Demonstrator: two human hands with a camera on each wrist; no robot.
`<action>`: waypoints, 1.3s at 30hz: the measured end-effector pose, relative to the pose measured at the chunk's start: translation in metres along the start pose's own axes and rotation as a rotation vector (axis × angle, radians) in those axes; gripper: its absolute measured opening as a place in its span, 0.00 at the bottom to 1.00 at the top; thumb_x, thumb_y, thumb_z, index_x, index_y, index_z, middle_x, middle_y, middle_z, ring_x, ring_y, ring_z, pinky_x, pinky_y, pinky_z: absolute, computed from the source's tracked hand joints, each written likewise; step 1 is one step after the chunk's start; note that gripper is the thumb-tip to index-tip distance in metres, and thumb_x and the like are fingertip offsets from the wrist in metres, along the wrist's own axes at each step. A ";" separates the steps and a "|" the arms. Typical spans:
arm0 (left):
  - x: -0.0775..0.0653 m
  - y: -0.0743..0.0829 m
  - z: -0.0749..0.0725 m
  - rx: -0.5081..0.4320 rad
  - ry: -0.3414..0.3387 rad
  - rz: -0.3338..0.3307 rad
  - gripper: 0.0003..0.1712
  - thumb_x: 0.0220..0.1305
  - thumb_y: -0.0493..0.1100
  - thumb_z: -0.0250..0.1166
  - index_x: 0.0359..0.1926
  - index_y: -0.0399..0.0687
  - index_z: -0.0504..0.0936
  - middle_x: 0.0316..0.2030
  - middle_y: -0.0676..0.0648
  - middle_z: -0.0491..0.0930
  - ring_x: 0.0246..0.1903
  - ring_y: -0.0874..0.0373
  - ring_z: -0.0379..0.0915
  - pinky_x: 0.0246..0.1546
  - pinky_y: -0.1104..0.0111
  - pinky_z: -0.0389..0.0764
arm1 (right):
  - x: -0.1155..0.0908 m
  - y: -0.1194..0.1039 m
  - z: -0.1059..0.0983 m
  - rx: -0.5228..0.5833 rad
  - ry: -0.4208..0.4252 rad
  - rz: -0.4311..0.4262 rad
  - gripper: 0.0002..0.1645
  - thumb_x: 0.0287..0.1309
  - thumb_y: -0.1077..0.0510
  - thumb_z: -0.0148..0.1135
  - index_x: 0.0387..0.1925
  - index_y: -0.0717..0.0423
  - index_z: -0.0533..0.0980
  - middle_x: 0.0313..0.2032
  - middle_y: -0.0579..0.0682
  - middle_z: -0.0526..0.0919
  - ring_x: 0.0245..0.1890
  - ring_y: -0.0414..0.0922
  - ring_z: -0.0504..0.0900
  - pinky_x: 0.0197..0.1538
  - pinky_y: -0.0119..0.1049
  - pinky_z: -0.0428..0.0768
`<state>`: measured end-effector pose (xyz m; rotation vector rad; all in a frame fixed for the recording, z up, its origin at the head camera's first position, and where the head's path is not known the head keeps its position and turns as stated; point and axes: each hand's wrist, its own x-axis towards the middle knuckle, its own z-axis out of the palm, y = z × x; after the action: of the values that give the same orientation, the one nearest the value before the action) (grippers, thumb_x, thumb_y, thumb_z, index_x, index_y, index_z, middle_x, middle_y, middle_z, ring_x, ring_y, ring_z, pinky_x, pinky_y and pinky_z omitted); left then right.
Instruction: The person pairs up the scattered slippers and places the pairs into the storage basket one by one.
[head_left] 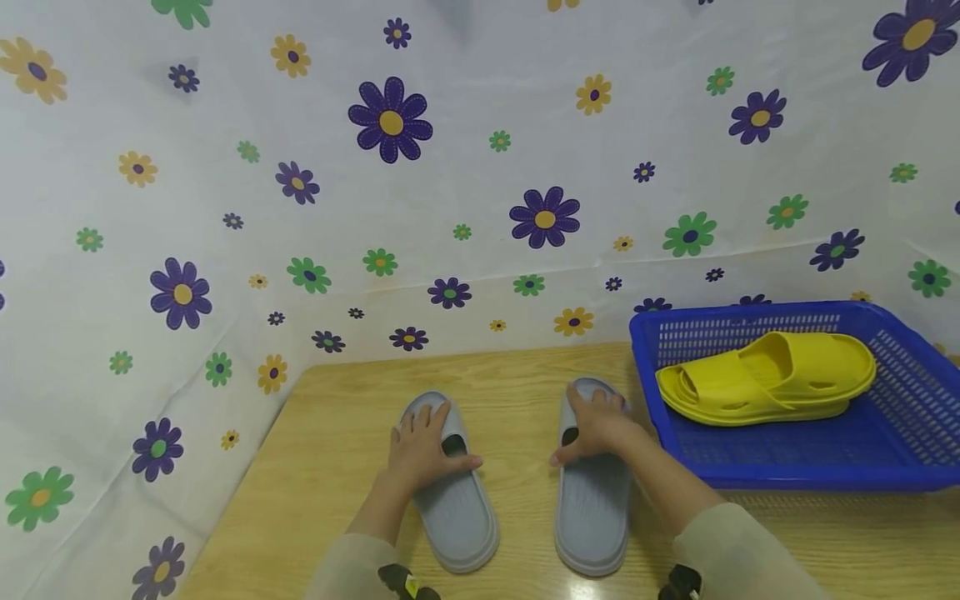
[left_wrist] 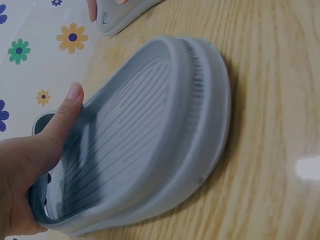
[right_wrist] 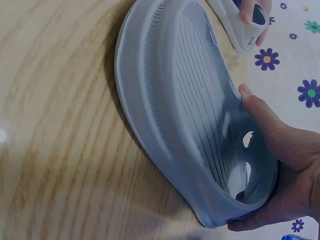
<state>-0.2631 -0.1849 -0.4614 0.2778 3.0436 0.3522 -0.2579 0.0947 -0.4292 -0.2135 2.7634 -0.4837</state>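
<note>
Two grey slippers lie on the wooden table, toes toward the back. On the left slipper, my left hand holds the strap from above, fingers spread over it and thumb at the inner side. My right hand grips the strap of the right slipper, thumb on the inner edge and fingers over the outer side. The left wrist view has the ribbed footbed and thick heel of the left slipper close up. Holes in the strap of the right slipper show in the right wrist view.
A blue plastic basket stands on the table at the right, close to my right forearm. Inside it lies a pair of yellow slippers, stacked. A white flowered cloth hangs behind the table and along its left side.
</note>
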 end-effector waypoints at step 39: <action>-0.013 -0.011 0.005 0.007 0.068 0.215 0.54 0.47 0.73 0.62 0.68 0.46 0.64 0.70 0.35 0.54 0.70 0.39 0.47 0.66 0.40 0.47 | -0.011 0.025 0.037 0.048 0.367 -0.377 0.39 0.46 0.34 0.66 0.56 0.51 0.76 0.65 0.58 0.68 0.68 0.62 0.57 0.66 0.66 0.49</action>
<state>-0.2514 -0.1968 -0.4684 0.6092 3.0883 0.3697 -0.2369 0.1086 -0.4676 -0.7078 3.0692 -0.7471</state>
